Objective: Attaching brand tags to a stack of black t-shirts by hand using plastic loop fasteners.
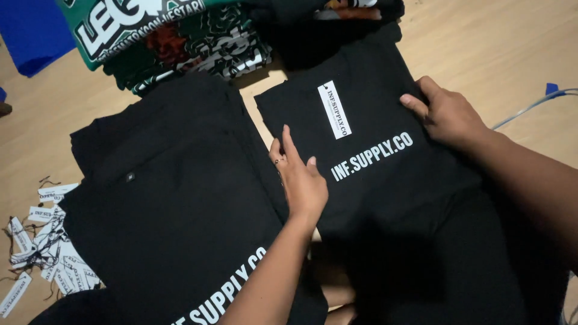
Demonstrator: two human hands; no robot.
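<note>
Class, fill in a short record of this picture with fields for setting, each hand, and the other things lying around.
setting: wooden floor seen from above
left hand: flat on the left edge of a folded black shirt
right hand: gripping that shirt's right edge
on the shirt: white paper tag, white lettering
beside it: stack of black shirts
far side: green printed garments
lower left: loose white tags

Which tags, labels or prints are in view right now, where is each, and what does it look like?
Hang tag: white strip, dark print, on the black folded shirt between both hands.
Loose tags: white strips with strings, heaped on the floor at left.
Chest print: white lettering on that shirt.
</note>
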